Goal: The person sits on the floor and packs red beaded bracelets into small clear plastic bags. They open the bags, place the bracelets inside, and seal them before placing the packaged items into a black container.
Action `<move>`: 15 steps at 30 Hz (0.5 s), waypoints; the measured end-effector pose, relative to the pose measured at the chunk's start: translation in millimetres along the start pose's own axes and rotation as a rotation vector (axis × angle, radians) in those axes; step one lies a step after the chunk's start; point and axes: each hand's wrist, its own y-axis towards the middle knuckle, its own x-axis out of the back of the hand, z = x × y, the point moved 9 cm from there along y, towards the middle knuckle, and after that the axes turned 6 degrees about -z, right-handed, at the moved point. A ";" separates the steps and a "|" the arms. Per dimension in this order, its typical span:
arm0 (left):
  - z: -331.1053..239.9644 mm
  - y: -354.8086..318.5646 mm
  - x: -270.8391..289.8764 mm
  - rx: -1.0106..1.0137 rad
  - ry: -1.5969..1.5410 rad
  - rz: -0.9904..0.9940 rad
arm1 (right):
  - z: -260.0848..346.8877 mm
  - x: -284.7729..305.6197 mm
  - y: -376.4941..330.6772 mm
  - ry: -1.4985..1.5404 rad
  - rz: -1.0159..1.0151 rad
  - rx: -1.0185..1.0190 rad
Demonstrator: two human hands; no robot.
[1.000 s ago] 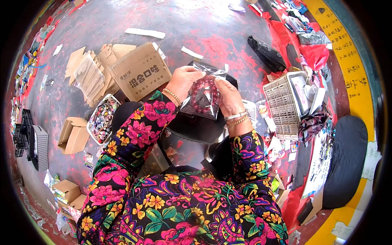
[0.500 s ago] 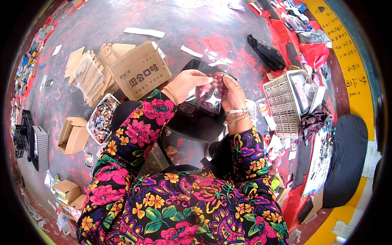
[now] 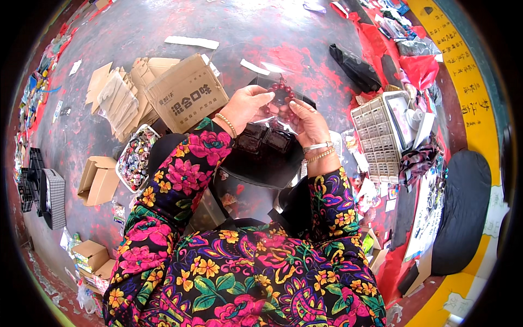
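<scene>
A bracelet of dark red round beads [image 3: 281, 87] is stretched in a loop between my two hands. My left hand [image 3: 246, 108] pinches its left side between thumb and fingertips, and my right hand [image 3: 310, 124] grips the right side. Clear plastic seems to glint around the lower beads, but I cannot make out its edges. Below the hands, dark glossy packets [image 3: 265, 138] lie on a black surface [image 3: 256, 169] in front of me.
Flattened cardboard [image 3: 188, 95] lies on the floor to the left. Closer in are a white basket of small colourful items [image 3: 136, 163] and an open carton [image 3: 98, 180]. To the right stands a cream plastic crate [image 3: 375, 141], with a black bag [image 3: 354, 68] beyond it.
The beads, earlier behind shiny clear plastic, now show as a loop raised farther from me. The hands have shifted slightly, and the dark packets beneath have come into sight.
</scene>
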 end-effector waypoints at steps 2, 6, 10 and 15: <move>0.7 -2.9 -3.2 0.030 0.002 0.000 | -1.5 4.3 1.0 -0.003 -0.036 0.000; 1.8 -8.4 -6.1 0.064 0.002 0.022 | 0.7 9.5 3.6 -0.020 -0.071 0.054; 5.3 -6.0 -8.0 0.050 0.040 0.102 | 7.4 5.3 -0.3 0.006 -0.061 0.096; 1.5 -0.4 5.2 -0.020 -0.042 -0.020 | 13.9 -6.3 -12.0 -0.131 0.027 -0.006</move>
